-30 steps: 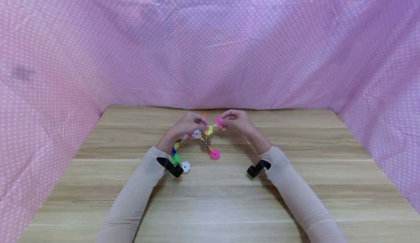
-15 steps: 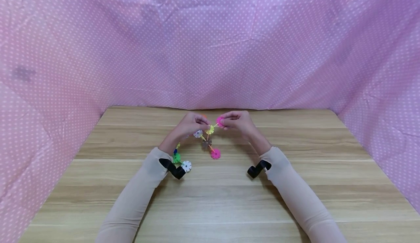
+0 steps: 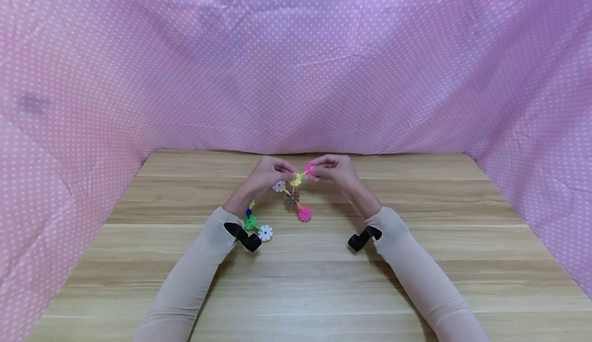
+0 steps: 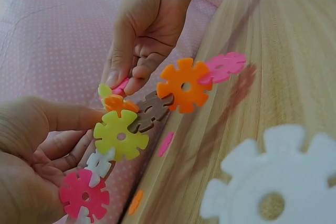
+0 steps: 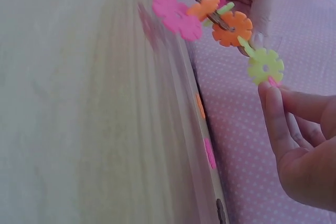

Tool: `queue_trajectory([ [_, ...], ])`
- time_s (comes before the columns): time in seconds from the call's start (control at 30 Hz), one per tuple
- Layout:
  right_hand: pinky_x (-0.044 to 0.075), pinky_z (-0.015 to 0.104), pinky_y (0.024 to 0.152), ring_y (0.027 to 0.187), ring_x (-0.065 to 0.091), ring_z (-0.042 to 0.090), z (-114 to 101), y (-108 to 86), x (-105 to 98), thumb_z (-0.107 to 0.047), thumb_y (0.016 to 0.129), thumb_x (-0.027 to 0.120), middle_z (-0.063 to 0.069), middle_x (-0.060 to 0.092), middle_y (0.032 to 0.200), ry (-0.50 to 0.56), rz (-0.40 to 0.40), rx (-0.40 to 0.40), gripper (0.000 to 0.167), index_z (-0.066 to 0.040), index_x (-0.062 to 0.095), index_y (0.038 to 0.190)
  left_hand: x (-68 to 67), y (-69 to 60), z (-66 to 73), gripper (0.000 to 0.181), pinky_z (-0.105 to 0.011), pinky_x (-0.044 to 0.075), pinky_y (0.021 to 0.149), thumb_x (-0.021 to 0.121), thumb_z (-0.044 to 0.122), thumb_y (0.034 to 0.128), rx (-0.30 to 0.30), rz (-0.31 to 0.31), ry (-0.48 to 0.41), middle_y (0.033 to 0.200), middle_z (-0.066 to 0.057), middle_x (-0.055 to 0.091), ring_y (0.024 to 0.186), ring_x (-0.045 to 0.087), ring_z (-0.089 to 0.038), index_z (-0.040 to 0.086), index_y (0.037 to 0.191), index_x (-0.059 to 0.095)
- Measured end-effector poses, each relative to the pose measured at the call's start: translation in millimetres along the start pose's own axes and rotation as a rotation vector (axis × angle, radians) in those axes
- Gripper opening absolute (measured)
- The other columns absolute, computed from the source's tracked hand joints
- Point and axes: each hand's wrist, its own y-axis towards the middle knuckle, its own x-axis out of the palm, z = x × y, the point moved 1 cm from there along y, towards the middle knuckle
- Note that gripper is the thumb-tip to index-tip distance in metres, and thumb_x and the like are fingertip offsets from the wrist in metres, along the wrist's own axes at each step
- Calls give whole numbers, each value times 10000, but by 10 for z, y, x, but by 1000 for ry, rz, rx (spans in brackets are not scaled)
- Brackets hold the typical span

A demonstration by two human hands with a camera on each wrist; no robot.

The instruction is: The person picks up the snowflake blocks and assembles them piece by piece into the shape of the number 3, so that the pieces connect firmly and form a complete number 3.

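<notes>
A chain of notched plastic snowflake discs hangs between the hands, linked through their slots. My left hand pinches this chain beside a yellow disc; the exact disc under its fingertips is hidden. My right hand pinches a pink disc whose edge meets a yellow disc in the right wrist view. Below, a brown disc leads to another pink disc. From the left hand the chain bends down past a green disc to a white disc, partly behind the left wrist.
Near the far edge of the wooden table lie a loose orange disc, a loose pink disc and a dark one. A pink dotted cloth surrounds the table's back and sides.
Both hands keep their pinch. The chain has shifted slightly right and up, its white end disc too. An orange disc by the left fingers is now hidden in the head view.
</notes>
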Motion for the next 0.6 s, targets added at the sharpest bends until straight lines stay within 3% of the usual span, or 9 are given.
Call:
queue_trajectory([
  [0.33, 639, 316, 789, 767, 755, 140, 13, 3, 15, 40, 910, 712, 28, 777, 843, 66, 38, 20, 276, 135, 638, 1158, 36, 14, 14, 196, -177, 522, 648, 741, 76, 915, -36, 67, -25, 921, -64, 736, 795, 656, -109, -34, 1078, 737],
  [0.6, 641, 309, 765, 771, 757, 150, -10, 10, -16, 18, 911, 723, 46, 780, 852, 16, 37, 17, 289, 143, 644, 1159, 66, -2, 27, 188, -219, 517, 703, 742, 135, 927, -89, -3, -11, 963, -62, 731, 860, 662, -159, 32, 1083, 728],
])
